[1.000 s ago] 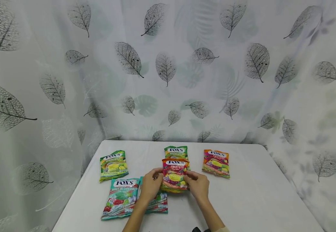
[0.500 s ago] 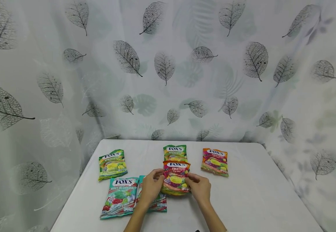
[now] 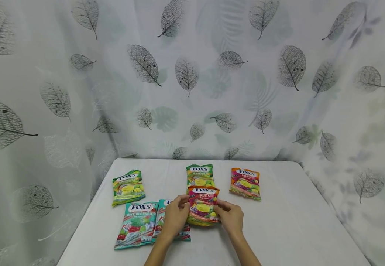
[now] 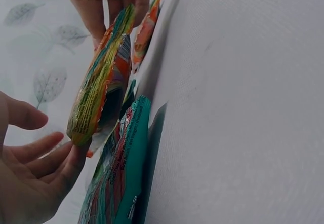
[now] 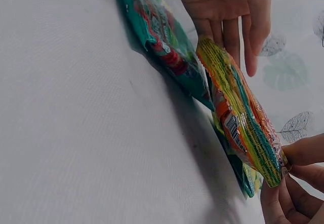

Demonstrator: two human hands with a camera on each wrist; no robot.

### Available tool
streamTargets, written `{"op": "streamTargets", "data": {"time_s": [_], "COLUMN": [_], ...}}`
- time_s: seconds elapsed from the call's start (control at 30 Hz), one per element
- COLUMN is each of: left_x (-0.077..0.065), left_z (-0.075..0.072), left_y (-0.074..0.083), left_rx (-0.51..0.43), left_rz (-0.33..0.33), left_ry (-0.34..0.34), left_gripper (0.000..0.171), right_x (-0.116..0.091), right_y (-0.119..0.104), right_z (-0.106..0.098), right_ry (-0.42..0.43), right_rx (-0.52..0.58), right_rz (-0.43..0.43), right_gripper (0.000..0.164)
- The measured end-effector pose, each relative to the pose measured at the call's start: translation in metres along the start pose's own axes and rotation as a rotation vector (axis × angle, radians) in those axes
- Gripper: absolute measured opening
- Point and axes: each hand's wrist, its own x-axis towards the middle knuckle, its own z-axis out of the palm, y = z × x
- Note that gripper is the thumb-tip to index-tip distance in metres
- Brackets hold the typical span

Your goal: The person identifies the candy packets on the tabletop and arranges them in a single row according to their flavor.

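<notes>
A red and orange Fox's Fruits candy bag (image 3: 203, 207) is up off the table between both hands, its printed face toward the head camera. My right hand (image 3: 231, 218) pinches its right edge between thumb and fingers. At the left edge is my left hand (image 3: 174, 218); in the left wrist view its fingers (image 4: 48, 160) lie straight against the bag, the thumb standing apart. Behind it a green Springtea candy bag (image 3: 200, 176) is partly covered. Under the left hand and forearm lies a teal candy bag (image 3: 160, 218), partly hidden, beside a teal Mint Blossom bag (image 3: 137, 223).
Another green candy bag (image 3: 128, 187) lies at the back left of the white table (image 3: 295, 221). At the back right is a second Fruits candy bag (image 3: 245, 183). A leaf-patterned curtain (image 3: 185, 111) hangs behind and at both sides.
Both hands have brought the held Fruits bag slightly toward the front and right, showing more of the green bag behind it. The other bags shift only with the head view.
</notes>
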Motion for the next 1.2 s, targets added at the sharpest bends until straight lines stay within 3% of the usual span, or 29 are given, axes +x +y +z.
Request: {"op": "streamTargets", "data": {"time_s": [0.53, 1.2], "left_x": [-0.004, -0.016], "left_z": [0.001, 0.006], "left_y": [0.001, 0.001], "left_rx": [0.057, 0.127], "left_rz": [0.029, 0.004], "left_ry": [-0.03, -0.053], "left_gripper": [0.032, 0.032], "right_x": [-0.003, -0.011], "right_y": [0.003, 0.009], "right_z": [-0.006, -0.013], "right_ry": [-0.008, -0.019], "right_rx": [-0.024, -0.073], "right_rz": [-0.019, 0.001], "right_gripper": [0.021, 0.022]}}
